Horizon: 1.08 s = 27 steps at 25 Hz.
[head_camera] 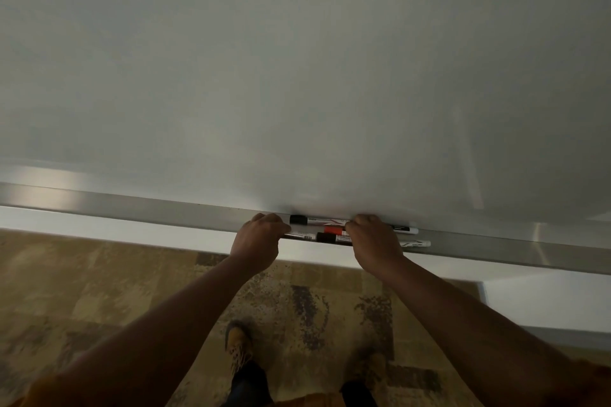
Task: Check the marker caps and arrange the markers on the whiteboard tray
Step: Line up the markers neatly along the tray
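Several white markers lie lengthwise side by side on the aluminium whiteboard tray point(139, 208). The rear marker with a black cap point(314, 220) is nearest the board. A red-capped marker point(334, 229) lies in the middle and a second black-capped marker point(327, 237) lies at the front. My left hand point(259, 236) curls its fingers over the left ends of the markers. My right hand point(373, 238) grips their right part, and white barrel ends point(415, 243) stick out past it. Which markers each hand holds is hidden by the fingers.
The whiteboard point(297, 76) fills the upper view, blank and greyish. A white wall strip point(99, 225) runs under the tray. Below lies patterned brown carpet point(99, 291), with my two tan shoes point(239, 344) standing close to the wall.
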Each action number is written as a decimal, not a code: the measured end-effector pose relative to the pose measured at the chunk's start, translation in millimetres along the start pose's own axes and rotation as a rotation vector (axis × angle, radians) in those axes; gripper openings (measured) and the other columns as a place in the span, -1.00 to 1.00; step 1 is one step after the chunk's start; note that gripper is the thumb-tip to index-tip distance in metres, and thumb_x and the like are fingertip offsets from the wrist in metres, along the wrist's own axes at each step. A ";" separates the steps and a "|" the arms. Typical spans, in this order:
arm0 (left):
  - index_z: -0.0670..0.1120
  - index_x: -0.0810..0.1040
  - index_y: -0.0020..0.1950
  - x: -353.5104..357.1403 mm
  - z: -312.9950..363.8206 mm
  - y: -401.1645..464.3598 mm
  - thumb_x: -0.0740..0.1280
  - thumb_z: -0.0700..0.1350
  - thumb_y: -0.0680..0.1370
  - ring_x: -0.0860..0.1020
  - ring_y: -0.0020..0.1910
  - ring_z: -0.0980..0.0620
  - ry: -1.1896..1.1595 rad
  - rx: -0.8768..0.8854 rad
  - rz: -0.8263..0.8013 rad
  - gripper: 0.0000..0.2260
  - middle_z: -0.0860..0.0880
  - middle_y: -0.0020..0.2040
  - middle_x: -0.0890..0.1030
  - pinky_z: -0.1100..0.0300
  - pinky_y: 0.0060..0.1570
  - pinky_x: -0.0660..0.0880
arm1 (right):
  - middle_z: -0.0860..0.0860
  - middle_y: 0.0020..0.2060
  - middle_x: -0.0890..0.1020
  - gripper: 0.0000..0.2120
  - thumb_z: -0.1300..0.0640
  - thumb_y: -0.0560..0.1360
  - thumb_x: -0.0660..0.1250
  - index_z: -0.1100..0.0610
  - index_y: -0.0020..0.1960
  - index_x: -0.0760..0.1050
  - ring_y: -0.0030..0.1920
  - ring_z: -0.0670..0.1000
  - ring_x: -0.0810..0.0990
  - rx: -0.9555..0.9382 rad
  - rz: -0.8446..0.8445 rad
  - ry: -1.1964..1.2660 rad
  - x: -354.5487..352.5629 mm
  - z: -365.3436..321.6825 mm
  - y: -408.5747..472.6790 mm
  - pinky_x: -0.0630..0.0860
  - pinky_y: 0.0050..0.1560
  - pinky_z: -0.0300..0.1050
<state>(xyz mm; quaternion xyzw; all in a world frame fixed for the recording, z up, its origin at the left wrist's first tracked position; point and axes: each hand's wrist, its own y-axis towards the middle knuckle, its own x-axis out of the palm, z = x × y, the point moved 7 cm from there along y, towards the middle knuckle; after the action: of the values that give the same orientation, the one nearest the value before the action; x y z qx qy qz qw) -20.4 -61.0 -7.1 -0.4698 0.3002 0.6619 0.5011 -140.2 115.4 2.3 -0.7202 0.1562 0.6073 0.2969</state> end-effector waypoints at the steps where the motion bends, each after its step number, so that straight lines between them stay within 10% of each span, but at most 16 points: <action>1: -0.01 0.67 0.15 -0.1 0.1 -0.3 0.31 -0.31 0.54 0.55 0.07 -0.02 -0.002 0.000 0.000 -0.70 0.02 0.08 0.66 0.07 -0.06 0.56 | 0.13 0.02 0.55 -0.77 0.35 0.44 0.25 0.19 0.06 0.53 0.06 0.23 0.51 0.005 -0.011 -0.003 1.6 -1.1 -0.8 0.50 -0.19 0.03; 13: 0.00 0.66 0.15 4.1 -1.8 -0.8 0.30 -0.32 0.53 0.55 0.04 -0.05 -0.004 0.013 0.006 -0.68 0.00 0.08 0.66 0.02 -0.05 0.56 | 0.09 0.12 0.52 -0.69 0.37 0.49 0.21 0.14 0.19 0.44 0.12 0.17 0.50 0.078 -0.037 0.064 -0.5 -2.0 2.0 0.46 -0.12 0.02; 23: 0.04 0.67 0.02 -3.1 -23.9 -2.1 0.32 -0.25 0.53 0.54 0.05 -0.05 -0.003 -0.164 0.082 -0.78 0.07 0.01 0.66 0.04 -0.05 0.47 | 0.04 -0.32 0.63 -0.76 0.34 0.32 0.46 0.12 -0.06 0.56 -0.25 0.13 0.52 -0.126 0.200 0.040 -20.1 -41.5 4.4 0.30 -0.47 -0.13; 27: -0.01 0.70 -0.04 -9.4 -32.9 -0.5 0.34 -0.27 0.50 0.53 0.04 -0.10 -0.045 -0.228 0.108 -0.79 0.06 -0.03 0.68 0.06 -0.14 0.53 | 0.00 -0.33 0.65 -0.84 0.31 0.34 0.44 0.08 -0.16 0.61 -0.20 0.14 0.51 -0.181 0.189 0.053 -15.7 -66.1 17.2 0.39 -0.28 -0.06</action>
<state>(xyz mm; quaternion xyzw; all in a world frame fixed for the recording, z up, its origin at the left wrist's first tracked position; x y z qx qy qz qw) -8.8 -93.0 -10.9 -0.4920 0.2364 0.7281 0.4146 -102.0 59.0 19.1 -0.7418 0.1756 0.6251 0.1678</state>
